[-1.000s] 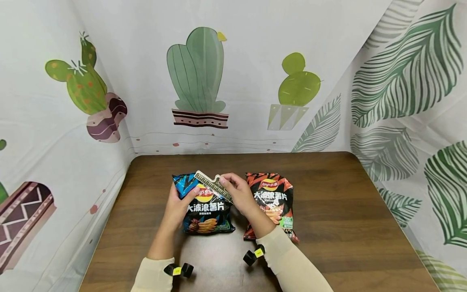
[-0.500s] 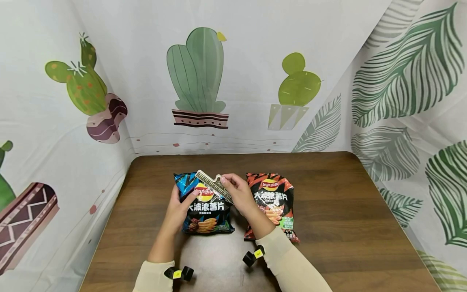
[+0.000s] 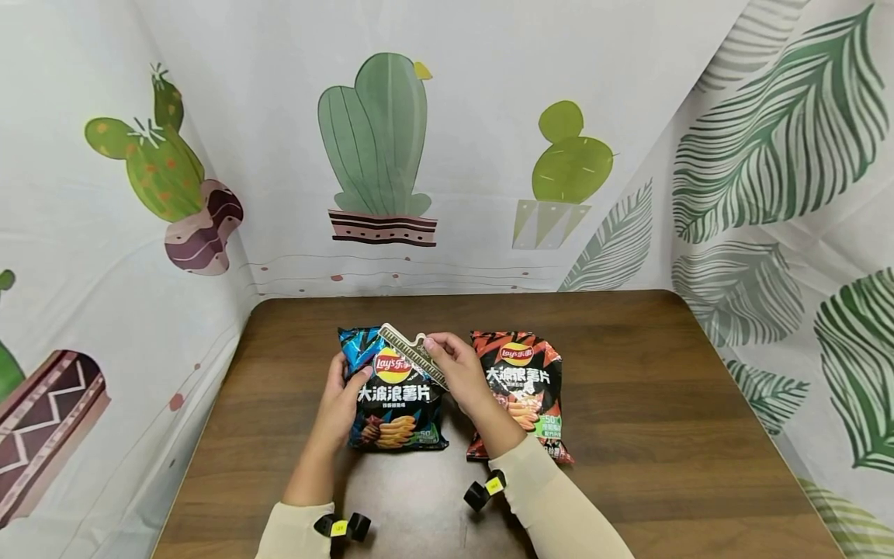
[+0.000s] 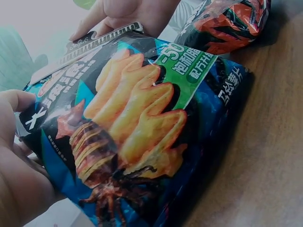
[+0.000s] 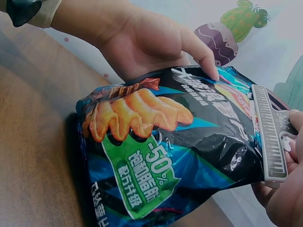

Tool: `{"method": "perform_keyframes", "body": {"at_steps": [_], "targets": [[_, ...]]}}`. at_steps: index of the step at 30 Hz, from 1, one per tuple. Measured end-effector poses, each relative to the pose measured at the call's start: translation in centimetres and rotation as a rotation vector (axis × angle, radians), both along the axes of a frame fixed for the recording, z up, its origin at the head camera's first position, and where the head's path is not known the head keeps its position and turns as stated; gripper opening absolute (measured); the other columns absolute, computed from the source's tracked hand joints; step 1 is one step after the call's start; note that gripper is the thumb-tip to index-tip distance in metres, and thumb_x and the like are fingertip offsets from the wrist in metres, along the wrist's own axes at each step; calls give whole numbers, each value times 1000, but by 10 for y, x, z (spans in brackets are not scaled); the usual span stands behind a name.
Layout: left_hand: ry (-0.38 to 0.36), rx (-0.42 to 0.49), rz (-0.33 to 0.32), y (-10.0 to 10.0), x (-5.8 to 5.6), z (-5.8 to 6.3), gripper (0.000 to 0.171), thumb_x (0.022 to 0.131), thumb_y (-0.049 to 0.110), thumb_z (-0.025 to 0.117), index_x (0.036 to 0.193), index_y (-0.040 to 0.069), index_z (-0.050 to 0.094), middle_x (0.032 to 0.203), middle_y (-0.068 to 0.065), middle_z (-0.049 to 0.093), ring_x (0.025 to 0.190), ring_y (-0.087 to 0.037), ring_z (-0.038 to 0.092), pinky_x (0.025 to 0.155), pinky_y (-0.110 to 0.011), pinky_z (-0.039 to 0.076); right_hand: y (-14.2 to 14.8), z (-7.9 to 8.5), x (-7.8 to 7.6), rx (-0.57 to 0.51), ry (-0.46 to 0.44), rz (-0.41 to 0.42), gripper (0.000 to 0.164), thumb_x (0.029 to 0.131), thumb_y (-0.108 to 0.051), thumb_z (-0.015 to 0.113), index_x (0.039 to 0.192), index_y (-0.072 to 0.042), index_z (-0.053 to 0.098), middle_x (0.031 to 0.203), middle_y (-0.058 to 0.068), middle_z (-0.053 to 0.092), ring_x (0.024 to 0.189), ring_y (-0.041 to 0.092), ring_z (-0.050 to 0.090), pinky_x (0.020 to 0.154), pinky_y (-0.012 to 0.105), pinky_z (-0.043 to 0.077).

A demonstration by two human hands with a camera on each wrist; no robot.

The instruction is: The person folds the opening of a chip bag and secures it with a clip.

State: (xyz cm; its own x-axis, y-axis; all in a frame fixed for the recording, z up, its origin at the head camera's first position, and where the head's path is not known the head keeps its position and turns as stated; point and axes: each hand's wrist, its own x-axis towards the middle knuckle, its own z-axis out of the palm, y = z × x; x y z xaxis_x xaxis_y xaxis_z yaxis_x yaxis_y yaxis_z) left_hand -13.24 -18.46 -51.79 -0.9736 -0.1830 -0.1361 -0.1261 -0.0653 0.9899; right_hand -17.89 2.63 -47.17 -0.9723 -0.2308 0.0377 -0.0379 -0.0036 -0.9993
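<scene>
The blue-and-black potato chip bag (image 3: 394, 419) is propped up on the table, its front towards me. My left hand (image 3: 338, 404) grips its left side, thumb on the front. Across its upper right corner slants a long clip with a piano-key pattern (image 3: 405, 349). My right hand (image 3: 457, 369) pinches the small lever of this clip between thumb and fingers. The right wrist view has the clip (image 5: 269, 137) lying along the top edge of the bag (image 5: 208, 142); whether its jaws bite the bag I cannot tell.
A red-and-black chip bag (image 3: 517, 380) lies right of the blue one, partly behind my right forearm. Brown wooden table (image 3: 649, 435) surrounds both. A white cloth with cactus and leaf prints (image 3: 475, 155) hangs behind and at both sides.
The blue bag's top has shifted slightly right, and the clip with it. My left thumb has slid down and left, uncovering more of the logo. The red bag has stayed put.
</scene>
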Motion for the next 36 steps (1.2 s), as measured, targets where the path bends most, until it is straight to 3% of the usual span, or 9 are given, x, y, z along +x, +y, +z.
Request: {"method": "perform_keyframes", "body": {"at_steps": [6, 9, 13, 16, 21, 25, 27, 31, 36], "targets": [[-5, 5, 34, 0, 0, -3, 46, 104, 21, 56, 146, 15, 38, 128, -4, 56, 107, -10, 59, 90, -21, 51, -2, 0, 1, 9, -21, -1, 28, 103, -16, 58, 123, 3, 67, 122, 22, 67, 100, 11, 61, 93, 28, 51], [-10, 7, 54, -1, 0, -3, 43, 104, 23, 56, 143, 16, 40, 122, 0, 58, 104, -10, 60, 88, -22, 52, -2, -1, 2, 20, -34, 3, 32, 105, -18, 56, 130, 0, 64, 129, 19, 65, 111, 20, 62, 100, 34, 50], [-19, 9, 72, -2, 1, -3, 41, 105, 25, 55, 141, 15, 41, 116, 4, 59, 99, -8, 61, 84, -22, 54, -3, -22, -4, 11, -35, -5, 38, 106, -26, 54, 137, -5, 60, 133, 16, 64, 124, 27, 59, 108, 42, 45], [-24, 15, 90, -4, 0, -3, 41, 105, 26, 54, 142, 14, 42, 114, 5, 59, 96, -7, 62, 83, -22, 54, -6, -37, -7, -1, -48, -16, 41, 105, -29, 55, 140, -7, 58, 131, 16, 64, 119, 22, 60, 104, 35, 47], [-23, 28, 105, -7, -1, -6, 40, 105, 28, 54, 141, 13, 43, 114, 4, 59, 96, -8, 62, 84, -22, 53, -8, -22, 3, -2, -95, -5, 41, 105, -17, 54, 142, 0, 53, 129, 22, 62, 110, 18, 60, 94, 25, 47], [-30, 29, 112, -8, -1, -7, 39, 105, 29, 54, 140, 15, 44, 112, 4, 59, 95, -8, 62, 83, -22, 54, -7, -4, 13, 48, -97, 6, 44, 103, -14, 55, 143, 5, 49, 133, 26, 60, 120, 28, 60, 103, 36, 48], [-31, 34, 117, -8, -2, -8, 39, 105, 28, 54, 140, 14, 44, 111, 5, 59, 94, -8, 62, 83, -22, 53, -8, -3, 15, 73, -110, 16, 46, 103, -15, 55, 144, 5, 48, 135, 27, 58, 123, 33, 59, 106, 43, 47], [-28, 47, 122, -9, -3, -7, 40, 106, 26, 53, 141, 11, 43, 111, 4, 59, 94, -7, 61, 82, -21, 53, -10, -18, 13, 77, -130, 22, 47, 102, -14, 56, 144, 6, 46, 136, 28, 58, 124, 36, 58, 107, 46, 47], [-46, 64, 125, -11, -3, -7, 40, 106, 24, 49, 143, 11, 41, 114, 1, 56, 93, -7, 61, 80, -22, 54, -13, -42, 10, 73, -150, 18, 51, 101, -18, 60, 145, 4, 46, 137, 25, 59, 121, 29, 59, 101, 34, 49]]}}
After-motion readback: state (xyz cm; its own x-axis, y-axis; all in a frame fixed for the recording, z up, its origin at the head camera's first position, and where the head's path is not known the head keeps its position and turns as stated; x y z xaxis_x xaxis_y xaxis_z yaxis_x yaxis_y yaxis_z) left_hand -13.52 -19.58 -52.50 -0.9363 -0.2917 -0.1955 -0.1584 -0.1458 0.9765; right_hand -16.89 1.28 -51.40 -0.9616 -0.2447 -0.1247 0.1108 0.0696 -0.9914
